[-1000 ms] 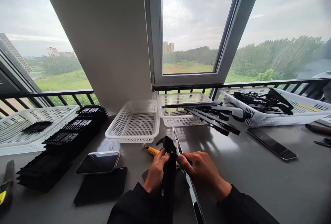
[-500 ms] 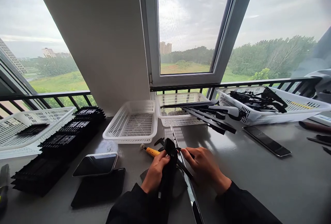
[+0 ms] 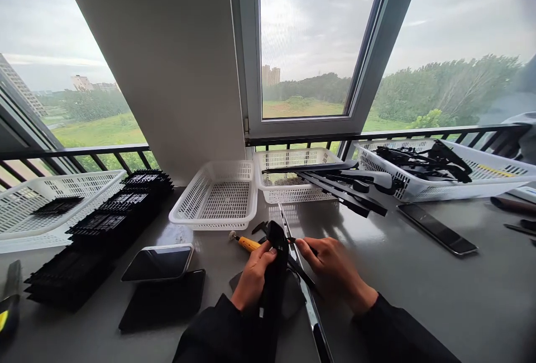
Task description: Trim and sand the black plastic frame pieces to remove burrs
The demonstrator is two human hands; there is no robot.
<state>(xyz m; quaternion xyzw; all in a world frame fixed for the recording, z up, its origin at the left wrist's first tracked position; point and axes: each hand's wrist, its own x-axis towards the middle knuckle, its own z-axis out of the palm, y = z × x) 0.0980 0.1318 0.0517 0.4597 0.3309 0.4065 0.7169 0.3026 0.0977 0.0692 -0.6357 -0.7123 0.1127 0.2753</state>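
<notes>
My left hand is closed around a long black plastic part that stands tilted up from my lap to above the table. My right hand pinches a thin black tool whose tip points at that part. A long metal strip lies under both hands, running away from me. An orange-handled screwdriver lies just beyond my left hand.
Two empty white baskets stand ahead, black strips hanging out of the right one. A basket of black parts sits far right. Black trays, a phone, dark pads lie left; a dark slab right.
My right hand has drawn slightly apart from the black part and now shows the thin tool between its fingers. The view shifted a little; the left hand keeps its grip.
</notes>
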